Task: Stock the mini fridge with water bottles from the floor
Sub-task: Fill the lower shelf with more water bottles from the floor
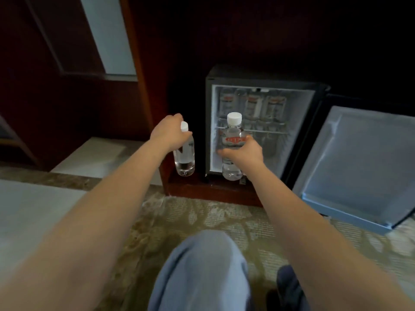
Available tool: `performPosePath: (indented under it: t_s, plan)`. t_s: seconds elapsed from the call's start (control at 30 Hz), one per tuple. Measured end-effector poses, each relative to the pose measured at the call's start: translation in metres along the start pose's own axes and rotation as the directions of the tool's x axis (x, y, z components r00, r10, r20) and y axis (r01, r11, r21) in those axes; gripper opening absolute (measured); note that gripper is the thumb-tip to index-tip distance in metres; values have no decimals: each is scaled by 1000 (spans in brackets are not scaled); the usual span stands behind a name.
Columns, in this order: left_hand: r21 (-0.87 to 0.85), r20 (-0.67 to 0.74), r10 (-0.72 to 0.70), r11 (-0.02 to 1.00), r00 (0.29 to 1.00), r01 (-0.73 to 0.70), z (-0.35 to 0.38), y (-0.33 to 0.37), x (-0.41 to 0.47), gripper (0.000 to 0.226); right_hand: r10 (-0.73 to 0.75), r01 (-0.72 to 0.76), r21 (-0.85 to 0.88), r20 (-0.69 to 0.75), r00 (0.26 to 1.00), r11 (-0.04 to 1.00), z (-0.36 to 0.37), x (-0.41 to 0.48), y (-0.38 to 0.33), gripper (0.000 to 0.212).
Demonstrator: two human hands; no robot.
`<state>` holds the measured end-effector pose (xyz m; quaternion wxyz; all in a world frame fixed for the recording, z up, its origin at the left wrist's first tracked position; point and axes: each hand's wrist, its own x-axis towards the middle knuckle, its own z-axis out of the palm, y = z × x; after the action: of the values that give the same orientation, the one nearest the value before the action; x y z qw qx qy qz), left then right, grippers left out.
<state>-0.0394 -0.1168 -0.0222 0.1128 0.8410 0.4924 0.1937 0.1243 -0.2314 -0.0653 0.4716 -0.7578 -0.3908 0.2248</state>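
A black mini fridge (208,122) stands open inside a dark wooden cabinet. Several red-labelled water bottles (252,106) fill its upper wire shelf. My right hand (244,151) grips a clear, white-capped water bottle (233,131) around its middle, upright, in front of the fridge's lower left opening. My left hand (169,133) holds a second white-capped bottle (185,160) near its neck, upright, just left of the fridge. This one appears to rest on the cabinet's wooden base.
The fridge door (359,162) hangs wide open to the right, its pale inner face toward me. A patterned carpet (202,216) covers the floor. My knee in blue trousers (202,272) is below. A white surface (27,212) lies at the left.
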Motion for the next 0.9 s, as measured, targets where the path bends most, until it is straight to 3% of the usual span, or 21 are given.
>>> performPosePath:
  t_s: [0.1,0.3,0.47,0.63,0.7,0.8,0.9]
  plan:
    - [-39,22,9,999,1000,-8,24,25,16,43,27,-27,1,-29,999,1000,-18,15,18,56]
    - [-188,55,-100,976,993,109,102,39,42,29,84,-86,-35,-63,994,996,-30,59,64,63]
    - [-122,87,-104,986,991,115,164,30,78,36,116,-119,-70,-54,992,990,-18,109,107,62]
    - [-96,137,-101,989,985,115,207,7,114,38,95,-107,-223,-64,993,969,11,159,144,77]
    - [-133,122,-74,987,990,90,221,-6,121,31,106,-115,-210,-52,993,971,22,175,159,69]
    - [-188,85,-30,981,996,45,237,-24,127,27,138,-140,-205,-26,990,969,37,198,177,41]
    - [-193,53,-17,981,998,27,244,-38,135,25,186,-184,-190,-8,982,964,60,223,182,40]
